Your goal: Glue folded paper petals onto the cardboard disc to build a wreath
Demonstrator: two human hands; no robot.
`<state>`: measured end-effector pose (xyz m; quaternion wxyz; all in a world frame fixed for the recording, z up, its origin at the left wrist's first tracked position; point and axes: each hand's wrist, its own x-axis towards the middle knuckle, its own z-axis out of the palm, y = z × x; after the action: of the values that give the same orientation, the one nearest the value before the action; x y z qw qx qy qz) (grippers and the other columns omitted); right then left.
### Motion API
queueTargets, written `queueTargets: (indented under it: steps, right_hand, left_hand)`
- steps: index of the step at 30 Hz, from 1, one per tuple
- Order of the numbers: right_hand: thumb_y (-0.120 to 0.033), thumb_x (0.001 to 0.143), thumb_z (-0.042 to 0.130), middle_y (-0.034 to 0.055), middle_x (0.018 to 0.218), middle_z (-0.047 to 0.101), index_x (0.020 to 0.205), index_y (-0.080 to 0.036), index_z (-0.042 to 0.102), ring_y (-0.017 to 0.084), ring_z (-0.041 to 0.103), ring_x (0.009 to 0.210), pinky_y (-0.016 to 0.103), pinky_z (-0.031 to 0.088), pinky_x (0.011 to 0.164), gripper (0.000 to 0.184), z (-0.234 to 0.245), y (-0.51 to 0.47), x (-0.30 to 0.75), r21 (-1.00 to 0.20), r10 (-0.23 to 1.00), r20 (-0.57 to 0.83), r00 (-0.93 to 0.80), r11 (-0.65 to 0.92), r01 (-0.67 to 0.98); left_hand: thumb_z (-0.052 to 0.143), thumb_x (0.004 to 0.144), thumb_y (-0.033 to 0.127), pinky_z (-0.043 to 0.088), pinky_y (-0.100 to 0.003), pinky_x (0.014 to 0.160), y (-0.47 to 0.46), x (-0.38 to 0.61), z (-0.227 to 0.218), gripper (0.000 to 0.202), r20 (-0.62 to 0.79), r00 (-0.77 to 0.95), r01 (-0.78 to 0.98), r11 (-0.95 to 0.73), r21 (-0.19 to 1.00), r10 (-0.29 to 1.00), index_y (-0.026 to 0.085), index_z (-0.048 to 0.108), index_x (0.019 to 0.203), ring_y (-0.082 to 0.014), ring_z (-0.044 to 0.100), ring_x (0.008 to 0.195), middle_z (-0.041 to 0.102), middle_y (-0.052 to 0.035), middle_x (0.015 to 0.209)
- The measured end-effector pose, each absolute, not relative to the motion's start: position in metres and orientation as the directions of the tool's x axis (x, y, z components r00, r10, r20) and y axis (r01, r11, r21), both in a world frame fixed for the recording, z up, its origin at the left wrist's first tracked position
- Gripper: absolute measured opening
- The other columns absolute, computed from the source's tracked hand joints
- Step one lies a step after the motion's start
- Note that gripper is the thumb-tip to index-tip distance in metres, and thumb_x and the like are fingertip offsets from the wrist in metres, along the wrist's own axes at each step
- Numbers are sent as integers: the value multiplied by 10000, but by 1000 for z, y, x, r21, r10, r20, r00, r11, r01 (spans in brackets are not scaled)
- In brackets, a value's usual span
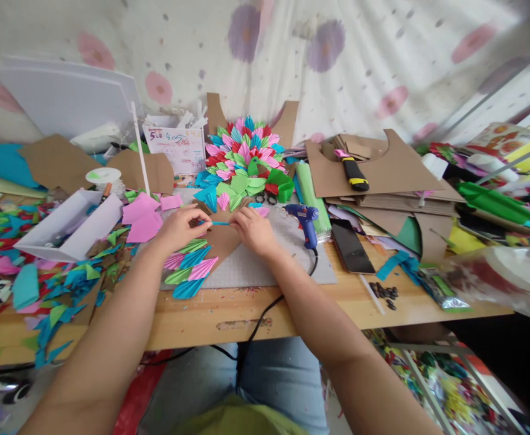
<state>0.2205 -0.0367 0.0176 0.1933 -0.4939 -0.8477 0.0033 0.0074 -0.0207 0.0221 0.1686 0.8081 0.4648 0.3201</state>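
My left hand [181, 226] and my right hand [253, 229] both pinch a thin blue paper strip [220, 223], one at each end, and stretch it between them. The strip hangs just over a brown cardboard shape [222, 241] lying on a grey mat [256, 266]. Folded pink, green and blue paper pieces [188, 269] are stuck along the cardboard's left edge. Behind my hands a cardboard piece covered in colourful folded paper petals [244, 154] stands upright.
A blue glue gun [305, 220] stands right of my right hand, its black cord running off the wooden table's front edge [229, 323]. A white paper tray [68, 223], pink sheets and scattered paper scraps lie left. Stacked cardboard, a yellow-black cutter [353, 172] and a phone [351, 244] lie right.
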Motion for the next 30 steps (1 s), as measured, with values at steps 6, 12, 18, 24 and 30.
queueTargets:
  steps: [6,12,18,24,30]
  right_hand:
    - [-241,937,428,87,1039,612,989,-172,623,201,517,1002,278,410,752,214,15,-33,233,-266,904,308,-297,381,885]
    - [-247,931,443,72,1036,615,992,-188,627,192,524,994,264,415,742,202,16,-36,229,-284,898,282,-338,414,865]
    - [-247,941,420,86,1007,607,1000,-167,624,188,517,998,270,414,786,228,15,-40,218,-268,878,284,-387,460,847]
    - [-231,918,453,86,1048,590,1073,-169,600,191,507,1020,292,412,851,222,13,-41,218,-293,840,305,-449,531,795]
    - [-298,908,484,75,1026,594,1045,-199,621,194,496,1018,295,405,841,218,5,-37,218,-266,820,350,-453,551,791]
  left_hand:
    - [581,765,337,476,-272,756,-14,-21,29,167,482,-40,715,-312,625,875,204,670,815,-160,613,794,685,-10,821]
    - [588,786,375,478,-321,841,-20,7,29,263,515,268,683,-538,494,814,213,644,986,-181,611,918,678,-31,972]
    - [525,816,250,459,-372,857,-23,39,18,166,491,537,633,-712,303,686,193,663,888,-204,600,912,686,-57,917]
    - [500,819,262,454,-367,787,-22,36,16,163,477,510,692,-671,266,716,187,633,759,-207,595,817,672,-57,801]
    - [531,791,247,448,-358,795,-24,39,19,98,462,495,700,-652,289,736,195,601,746,-211,590,842,655,-54,809]
